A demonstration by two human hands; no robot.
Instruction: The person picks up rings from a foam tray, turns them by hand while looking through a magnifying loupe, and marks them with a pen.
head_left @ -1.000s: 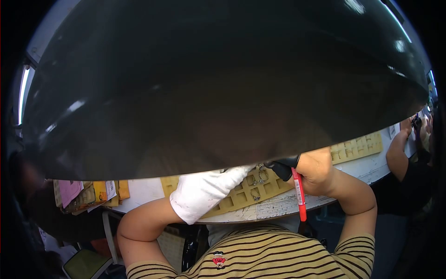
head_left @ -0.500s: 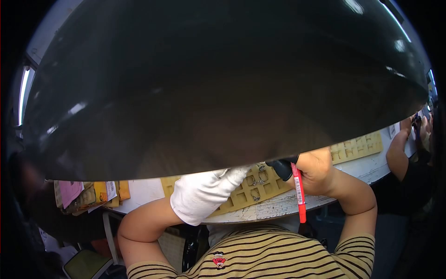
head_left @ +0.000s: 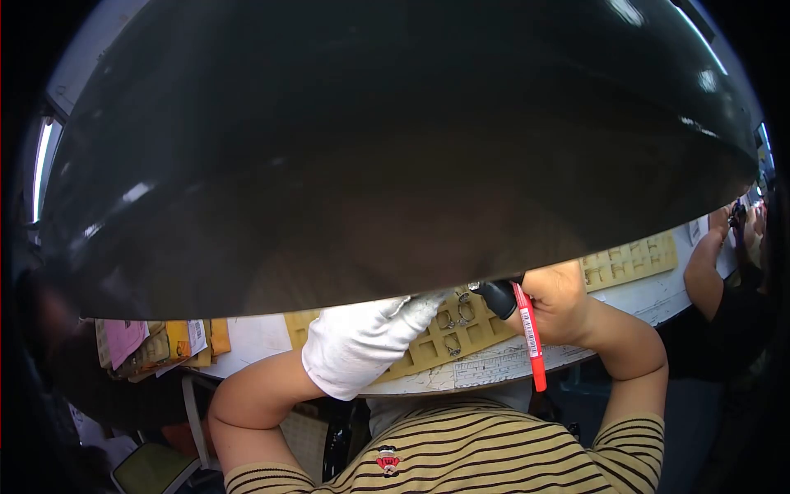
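gloved left hand [head_left: 358,346], right hand [head_left: 557,300] against red marker [head_left: 531,336]; fingertips hidden, can't tell either grip; I'd steady both over the ring tray [head_left: 425,357]

Bright tabletop [head_left: 255,339], dim below, white glare spots on dark dome [head_left: 395,165], strip light [head_left: 41,169] at left, black fisheye-curved edges

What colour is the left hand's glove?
The glove is white, best seen in the head view.

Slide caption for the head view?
Right hand with red pen-shaped item, white-gloved left hand, at yellow compartmented tray holding ring-like pieces.
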